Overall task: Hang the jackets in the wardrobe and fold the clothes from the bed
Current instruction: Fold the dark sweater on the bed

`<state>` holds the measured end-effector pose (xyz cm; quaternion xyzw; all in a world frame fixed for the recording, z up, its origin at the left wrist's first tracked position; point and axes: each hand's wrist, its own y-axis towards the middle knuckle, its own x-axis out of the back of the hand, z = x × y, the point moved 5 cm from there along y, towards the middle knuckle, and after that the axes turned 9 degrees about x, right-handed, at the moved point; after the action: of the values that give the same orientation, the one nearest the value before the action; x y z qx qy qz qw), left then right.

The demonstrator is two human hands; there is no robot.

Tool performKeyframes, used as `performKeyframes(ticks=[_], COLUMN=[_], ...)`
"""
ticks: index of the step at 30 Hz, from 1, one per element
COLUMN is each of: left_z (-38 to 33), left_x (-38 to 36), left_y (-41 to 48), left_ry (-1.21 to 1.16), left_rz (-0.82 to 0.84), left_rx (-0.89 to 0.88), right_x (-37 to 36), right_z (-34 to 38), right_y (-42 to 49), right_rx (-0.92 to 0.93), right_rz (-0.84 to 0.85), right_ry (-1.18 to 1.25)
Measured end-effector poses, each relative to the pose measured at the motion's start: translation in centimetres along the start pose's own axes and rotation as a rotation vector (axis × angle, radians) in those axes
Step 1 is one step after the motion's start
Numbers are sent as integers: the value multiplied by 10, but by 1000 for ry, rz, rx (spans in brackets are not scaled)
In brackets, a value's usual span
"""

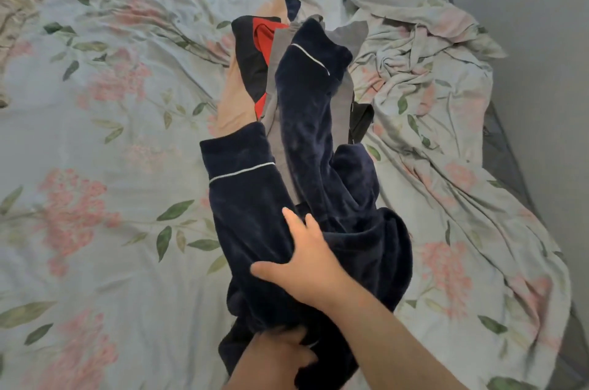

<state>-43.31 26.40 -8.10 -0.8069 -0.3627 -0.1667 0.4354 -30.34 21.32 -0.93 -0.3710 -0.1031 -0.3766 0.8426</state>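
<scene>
A navy velvet garment [318, 141] with white piping lies lengthwise on the floral bed sheet [95, 141], its two cuffed ends pointing away from me. My right hand [306, 259] grips a bunch of its fabric near the middle, thumb to the left. My left hand [274, 351] holds the garment's near end at the bottom of the view, fingers curled into the cloth. Under the navy garment lies a pile: a grey piece [347, 96], a black and red piece [255, 61] and a tan piece [236, 103].
A rumpled floral cover [424, 71] is heaped on the right side of the bed. The bed's right edge [506, 160] runs beside a pale wall [541, 87]. A small black item [361, 122] pokes out at the pile's right.
</scene>
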Motion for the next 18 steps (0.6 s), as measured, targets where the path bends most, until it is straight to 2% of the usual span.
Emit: performKeyframes(ticks=[2, 3, 4, 6, 8, 9, 11, 13, 14, 15, 17, 18], left_z=[-11, -16, -15, -10, -2, -2, 6, 29, 42, 50, 51, 47], left_x=[-27, -28, -22, -8, 12, 30, 45, 61, 64, 69, 72, 71], left_y=[1, -7, -10, -20, -32, -43, -61, -59, -49, -37, -5, 12], left_ry=[-29, 35, -28, -136, 22, 135, -192, -407, -389, -402, -685, -831], left_rz=[203, 196, 76, 28, -22, -196, -464, -677, -745, -743, -518, -409], left_rx=[-9, -18, 18, -3, -25, -26, -75, 99, 222, 328, 457, 464], right_x=[-24, -28, -28, -7, 36, 60, 95, 110, 113, 113, 116, 118], right_z=[-14, -19, -22, -28, -47, -62, -102, -141, -157, -168, -177, -176], right_y=[16, 21, 22, 14, -4, -19, -60, -99, -115, -129, -156, -167], right_rx=[-53, -26, 32, 88, 54, 17, -104, -294, -380, -456, -579, -622], right_rz=[56, 38, -13, -108, -274, -366, -528, -674, -744, -810, -954, -1015], right_ry=[-155, -198, -189, -94, 9, 61, 196, 358, 427, 487, 554, 567])
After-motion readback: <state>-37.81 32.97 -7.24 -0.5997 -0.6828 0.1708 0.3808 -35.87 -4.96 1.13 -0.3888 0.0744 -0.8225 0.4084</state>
